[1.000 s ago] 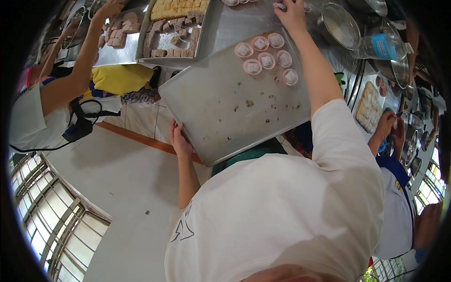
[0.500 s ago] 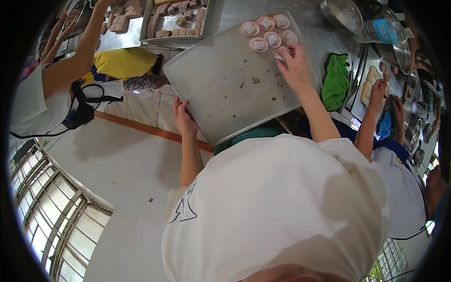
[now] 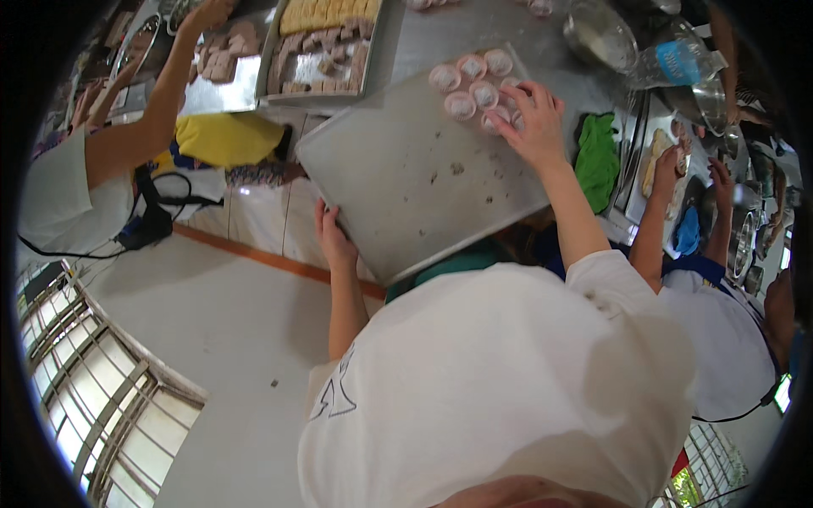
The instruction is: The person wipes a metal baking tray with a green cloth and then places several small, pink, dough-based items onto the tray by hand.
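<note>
A large metal baking tray (image 3: 381, 195) with dark crumbs on it lies tilted in front of me. My left hand (image 3: 337, 241) grips its left edge, fingers wrapped over the rim. At the tray's far right corner, several pale, powder-dusted pastries (image 3: 460, 106) sit in pink paper cups. My right hand (image 3: 533, 127) is over the near end of this group, thumb and fingers curved around a pastry in a pink paper cup (image 3: 492, 120). That pastry rests low against its neighbours, partly hidden by the fingers.
A deep tray (image 3: 269, 63) of cut brown and yellow cake pieces stands at the far left. To the right lie a green cloth (image 3: 597, 161), a plastic bottle (image 3: 677, 64) and a metal bowl (image 3: 600, 35). Co-workers' arms reach in at left (image 3: 152, 118) and right (image 3: 656, 212).
The view has shifted, so the scene sits lower and more of the far table shows. My right hand has brought its pastry down beside the other cups; my left hand stays on the tray.
</note>
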{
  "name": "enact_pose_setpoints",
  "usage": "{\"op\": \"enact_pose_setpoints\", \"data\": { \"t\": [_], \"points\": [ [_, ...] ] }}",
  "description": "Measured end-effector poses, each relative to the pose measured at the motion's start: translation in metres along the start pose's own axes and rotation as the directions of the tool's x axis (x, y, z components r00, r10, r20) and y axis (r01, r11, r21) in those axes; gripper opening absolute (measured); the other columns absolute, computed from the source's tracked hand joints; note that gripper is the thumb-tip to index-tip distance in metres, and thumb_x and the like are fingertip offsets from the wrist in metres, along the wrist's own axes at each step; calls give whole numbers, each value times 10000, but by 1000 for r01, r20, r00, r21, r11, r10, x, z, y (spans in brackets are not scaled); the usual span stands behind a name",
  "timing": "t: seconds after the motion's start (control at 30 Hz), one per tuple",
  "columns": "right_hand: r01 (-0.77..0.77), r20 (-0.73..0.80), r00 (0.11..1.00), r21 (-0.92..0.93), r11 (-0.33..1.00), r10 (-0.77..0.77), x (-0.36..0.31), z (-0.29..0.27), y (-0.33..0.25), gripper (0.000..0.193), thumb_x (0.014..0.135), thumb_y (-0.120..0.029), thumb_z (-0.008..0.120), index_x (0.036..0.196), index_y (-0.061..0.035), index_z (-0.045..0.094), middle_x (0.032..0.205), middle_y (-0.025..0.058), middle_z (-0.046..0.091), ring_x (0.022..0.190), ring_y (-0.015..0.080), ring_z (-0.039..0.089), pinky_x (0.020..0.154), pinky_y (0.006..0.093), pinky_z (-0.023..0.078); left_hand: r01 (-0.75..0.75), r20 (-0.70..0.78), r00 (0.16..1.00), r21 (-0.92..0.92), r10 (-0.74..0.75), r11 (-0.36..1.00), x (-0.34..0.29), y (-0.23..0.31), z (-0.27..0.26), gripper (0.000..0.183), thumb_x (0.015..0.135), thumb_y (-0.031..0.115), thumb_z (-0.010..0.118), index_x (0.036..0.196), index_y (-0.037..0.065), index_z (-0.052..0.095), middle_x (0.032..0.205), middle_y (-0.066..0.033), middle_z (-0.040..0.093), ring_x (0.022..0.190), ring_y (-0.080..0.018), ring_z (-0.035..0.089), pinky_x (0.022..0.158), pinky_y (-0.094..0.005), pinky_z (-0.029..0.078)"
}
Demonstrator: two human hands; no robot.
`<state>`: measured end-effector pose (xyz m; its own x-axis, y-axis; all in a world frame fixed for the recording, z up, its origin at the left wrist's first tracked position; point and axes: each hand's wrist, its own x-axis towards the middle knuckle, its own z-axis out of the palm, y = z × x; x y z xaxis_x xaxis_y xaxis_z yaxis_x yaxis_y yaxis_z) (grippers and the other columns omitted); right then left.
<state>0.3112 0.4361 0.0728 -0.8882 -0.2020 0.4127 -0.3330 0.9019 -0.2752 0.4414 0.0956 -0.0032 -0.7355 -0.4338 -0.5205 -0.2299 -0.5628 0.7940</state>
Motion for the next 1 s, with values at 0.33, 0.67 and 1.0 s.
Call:
{"op": "enact_pose_setpoints", "data": {
  "t": [0.33,0.67,1.0],
  "points": [
    [-387,14,919,-172,906,395,149,73,142,592,797,-196,631,1267,45,362,1200,285,447,892,423,628,760,470,540,-32,10,999,65,32,997,9,-7,-13,393,878,99,500,1244,-42,482,1147,-113,578,1040,-199,551,906,-311,442],
    [-553,215,753,-305,776,622,191,114,186,623,811,-293,648,1237,102,423,1251,374,424,1044,446,581,848,448,524,5,-9,1000,74,-4,997,5,-2,-8,354,890,105,495,1215,-32,510,1083,-94,599,963,-171,573,861,-280,452],
    [-300,81,951,26,954,297,91,43,50,384,758,-244,678,1086,-88,553,1085,154,534,913,360,604,752,470,508,12,-40,999,81,-9,997,10,-5,-13,365,888,110,504,1221,-38,503,1083,-100,597,971,-180,568,858,-296,463]
  ]
}}
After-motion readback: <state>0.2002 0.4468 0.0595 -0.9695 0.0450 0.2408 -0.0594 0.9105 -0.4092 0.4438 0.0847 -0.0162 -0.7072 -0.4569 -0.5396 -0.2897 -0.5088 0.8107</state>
